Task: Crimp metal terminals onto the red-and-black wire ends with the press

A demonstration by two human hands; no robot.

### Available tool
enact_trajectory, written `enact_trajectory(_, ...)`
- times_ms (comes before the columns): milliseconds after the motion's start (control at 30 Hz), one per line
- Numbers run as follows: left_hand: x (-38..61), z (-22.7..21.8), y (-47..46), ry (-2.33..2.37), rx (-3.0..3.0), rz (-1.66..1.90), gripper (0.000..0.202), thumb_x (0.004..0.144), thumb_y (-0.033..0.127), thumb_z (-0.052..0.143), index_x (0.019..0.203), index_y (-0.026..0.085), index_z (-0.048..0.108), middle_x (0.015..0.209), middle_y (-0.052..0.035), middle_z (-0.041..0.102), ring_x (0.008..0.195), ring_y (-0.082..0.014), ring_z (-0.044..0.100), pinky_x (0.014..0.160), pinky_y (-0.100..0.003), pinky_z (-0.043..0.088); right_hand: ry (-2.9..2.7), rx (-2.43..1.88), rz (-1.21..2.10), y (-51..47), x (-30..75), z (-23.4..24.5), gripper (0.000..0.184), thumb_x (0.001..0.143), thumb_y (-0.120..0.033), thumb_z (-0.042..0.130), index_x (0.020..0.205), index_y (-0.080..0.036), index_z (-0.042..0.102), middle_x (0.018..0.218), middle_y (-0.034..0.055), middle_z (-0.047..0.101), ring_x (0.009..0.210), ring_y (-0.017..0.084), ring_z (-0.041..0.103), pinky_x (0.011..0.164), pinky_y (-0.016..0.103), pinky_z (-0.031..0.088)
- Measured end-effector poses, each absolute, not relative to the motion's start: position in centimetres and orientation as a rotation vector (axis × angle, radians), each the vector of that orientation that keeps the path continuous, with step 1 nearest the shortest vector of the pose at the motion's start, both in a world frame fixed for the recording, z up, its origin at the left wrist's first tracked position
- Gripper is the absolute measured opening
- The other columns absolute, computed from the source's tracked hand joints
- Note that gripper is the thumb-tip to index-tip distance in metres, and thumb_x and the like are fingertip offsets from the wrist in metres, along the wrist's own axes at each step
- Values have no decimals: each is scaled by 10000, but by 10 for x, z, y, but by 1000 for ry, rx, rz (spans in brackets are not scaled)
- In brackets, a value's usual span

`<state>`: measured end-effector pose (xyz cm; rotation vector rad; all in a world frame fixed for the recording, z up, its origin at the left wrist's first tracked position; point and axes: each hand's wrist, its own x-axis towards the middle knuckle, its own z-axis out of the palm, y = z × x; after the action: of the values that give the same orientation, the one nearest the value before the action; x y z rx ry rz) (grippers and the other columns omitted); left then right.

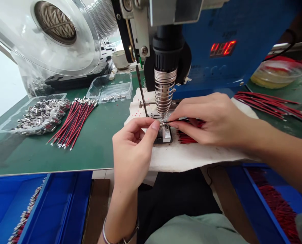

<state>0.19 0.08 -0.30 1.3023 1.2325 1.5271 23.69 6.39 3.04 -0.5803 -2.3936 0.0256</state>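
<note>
My left hand (134, 145) is closed in a pinch, thumb against forefinger, on a small metal connector (162, 124) just under the tip of a soldering machine's iron (164, 89). Opposite it, my right hand (212, 118) pinches a thin dark wire (175, 121) whose end meets the connector. Whether the two are joined cannot be made out. Both hands are over a small metal fixture (166, 135). Beneath my right hand lies a bundle of red and black wires (186, 138), partly hidden by the fingers.
On the left, a clear tray (41, 115) holds many metal connectors, beside wires with connectors attached (73, 122). Another clear tray (111, 88) sits behind. More wires (270, 103) lie right of the blue machine (217, 74). Blue bins (56, 206) stand below the table edge.
</note>
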Motion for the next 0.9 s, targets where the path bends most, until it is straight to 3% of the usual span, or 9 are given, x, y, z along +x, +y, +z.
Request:
enact_trajectory(167, 3, -3, 2, 1260, 1313, 1531, 148, 1041, 291, 986, 912, 229, 948, 723, 8, 648, 599, -98, 434, 523, -252, 305, -2387, -552, 44, 63, 236, 31, 201, 1213, -165, 685, 1118, -247, 842, 1028, 24, 893, 817, 191, 793, 768, 335, 596)
enact_trajectory(433, 4, -2, 3, 1254, 1319, 1537, 141, 1049, 234, 969, 914, 224, 930, 684, 25, 607, 581, -90, 427, 511, -236, 298, -2393, -534, 54, 64, 236, 29, 189, 1223, -164, 689, 1117, -233, 829, 1018, 31, 889, 795, 186, 773, 745, 332, 582)
enact_trajectory(533, 5, -2, 3, 1229, 1285, 1560, 137, 1074, 238, 958, 948, 217, 908, 726, 21, 656, 575, -85, 429, 501, -233, 303, -2396, -535, 48, 63, 236, 29, 187, 1221, -164, 689, 1121, -236, 831, 1019, 31, 887, 794, 187, 774, 753, 333, 586)
enact_trajectory(633, 6, -1, 3, 1153, 1213, 1590, 298, 1132, 332, 930, 888, 204, 816, 784, 11, 696, 552, -74, 375, 480, -238, 298, -2397, -540, 31, 63, 236, 30, 188, 1215, -162, 692, 1119, -241, 833, 1019, 34, 886, 808, 195, 785, 769, 339, 604)
enact_trajectory(733, 7, 2, 3, 1102, 1140, 1589, 475, 1141, 438, 926, 786, 202, 716, 724, 18, 639, 528, -73, 356, 464, -235, 280, -2394, -548, 39, 63, 236, 30, 195, 1216, -171, 692, 1112, -258, 833, 1028, 29, 893, 806, 198, 790, 782, 349, 624)
enact_trajectory(900, 9, 7, 4, 1077, 1087, 1585, 538, 1083, 478, 987, 739, 200, 681, 689, 16, 634, 511, -65, 358, 457, -233, 257, -2392, -561, 42, 63, 236, 30, 194, 1207, -163, 698, 1109, -255, 839, 1018, 30, 892, 793, 197, 785, 786, 350, 633)
